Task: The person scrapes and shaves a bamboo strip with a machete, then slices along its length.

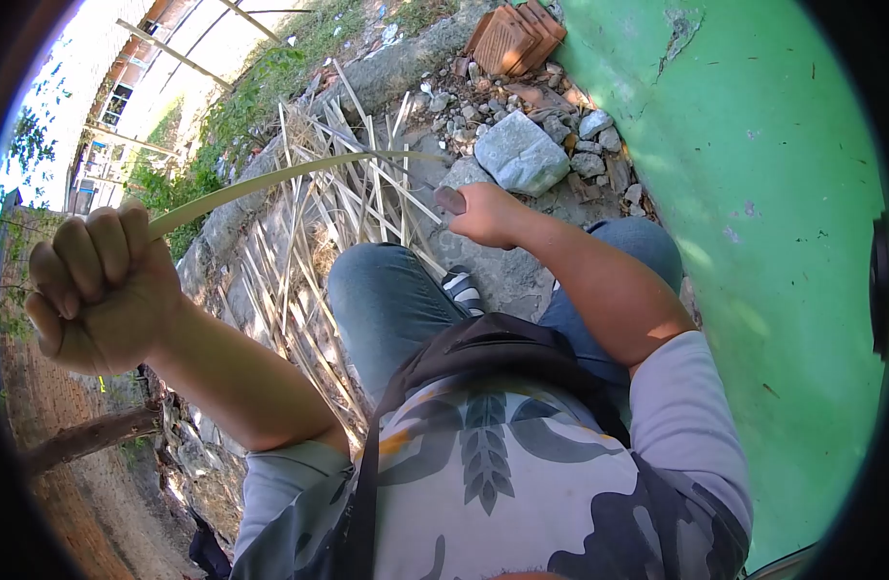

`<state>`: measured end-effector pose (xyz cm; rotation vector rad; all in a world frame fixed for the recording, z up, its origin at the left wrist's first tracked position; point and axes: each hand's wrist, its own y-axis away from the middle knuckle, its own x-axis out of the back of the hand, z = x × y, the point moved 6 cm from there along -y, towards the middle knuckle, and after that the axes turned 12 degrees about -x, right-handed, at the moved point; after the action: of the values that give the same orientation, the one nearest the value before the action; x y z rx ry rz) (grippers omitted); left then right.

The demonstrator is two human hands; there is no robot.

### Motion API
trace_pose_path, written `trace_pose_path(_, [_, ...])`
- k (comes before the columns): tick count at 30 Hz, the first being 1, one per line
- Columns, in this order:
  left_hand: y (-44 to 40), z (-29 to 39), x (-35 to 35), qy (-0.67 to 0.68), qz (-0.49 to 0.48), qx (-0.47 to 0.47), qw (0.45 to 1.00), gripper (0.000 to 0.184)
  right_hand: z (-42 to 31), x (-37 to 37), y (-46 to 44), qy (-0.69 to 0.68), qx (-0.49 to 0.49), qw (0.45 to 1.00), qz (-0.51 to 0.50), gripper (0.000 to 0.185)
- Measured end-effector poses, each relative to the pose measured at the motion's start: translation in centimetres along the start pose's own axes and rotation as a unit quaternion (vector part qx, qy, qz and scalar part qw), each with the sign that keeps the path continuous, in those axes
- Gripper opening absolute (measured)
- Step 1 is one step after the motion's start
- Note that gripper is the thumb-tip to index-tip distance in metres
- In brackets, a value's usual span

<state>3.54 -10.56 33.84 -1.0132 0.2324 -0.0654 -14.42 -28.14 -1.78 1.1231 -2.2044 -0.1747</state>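
My left hand (101,285) is raised at the far left, its fingers closed round one end of a long pale green strip (271,177). The strip arches right, its thin far end near my right hand. In front of my knees, my right hand (488,215) is closed on a brown handle (450,200). A thin dark blade (401,169) runs from the handle up and left, crossing close to the strip; whether they touch I cannot tell. Many pale split strips (295,280) lie scattered on the ground beyond and left of my left knee.
A large grey stone (522,155) lies beyond my right hand among smaller rubble. Orange hollow bricks (515,39) stand at the top. A green wall or surface (754,242) fills the right side. At the lower left is a wooden pole (92,440).
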Motion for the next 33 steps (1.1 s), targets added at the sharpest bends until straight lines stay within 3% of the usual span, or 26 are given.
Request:
trace_pose_path(3, [0.0, -0.1, -0.2, 0.021, -0.021, 0.007, 1.000, 0.038, -3.3, 0.6, 2.3, -0.073, 0.195, 0.977, 0.038, 0.026])
trace_pose_path(6, [-0.2, -0.5, -0.9, 0.028, -0.056, 0.018, 0.998, 0.038, -3.1, -0.2, 2.0, -0.124, 0.176, 0.976, -0.029, 0.026])
trace_pose_path(9, [-0.3, -0.8, -1.6, 0.015, -0.075, 0.014, 0.997, 0.038, -0.4, -0.8, 0.2, -0.146, 0.004, 0.986, -0.081, 0.027])
trace_pose_path(12, [0.2, -1.0, -2.5, 0.016, -0.083, 0.014, 0.996, 0.038, 1.3, -0.7, -1.2, 0.056, -0.022, 0.998, 0.009, 0.035])
trace_pose_path(13, [0.1, -1.1, -2.7, 0.020, -0.088, 0.017, 0.996, 0.039, 1.5, -0.6, -0.8, 0.051, -0.037, 0.998, -0.010, 0.038])
trace_pose_path(17, [0.5, -0.7, -2.2, -0.023, -0.078, -0.021, 0.996, 0.039, -1.2, 0.8, 1.0, 0.019, 0.075, 0.997, 0.017, 0.034])
trace_pose_path(20, [0.6, -0.7, -1.7, -0.041, -0.063, -0.032, 0.997, 0.040, -3.9, 1.1, 3.1, -0.102, 0.168, 0.980, -0.021, 0.023])
trace_pose_path(24, [0.2, -0.9, -2.1, -0.025, -0.068, -0.022, 0.997, 0.040, -2.0, -0.1, 1.7, -0.125, 0.014, 0.984, -0.127, 0.028])
trace_pose_path(30, [0.8, -0.7, -2.4, -0.004, -0.059, -0.019, 0.998, 0.040, 1.5, -0.3, -0.3, 0.043, -0.060, 0.997, -0.005, 0.035])
trace_pose_path(33, [1.1, -0.4, -2.1, -0.028, -0.051, -0.039, 0.998, 0.040, -0.8, 0.6, 0.8, 0.024, 0.065, 0.998, 0.011, 0.031])
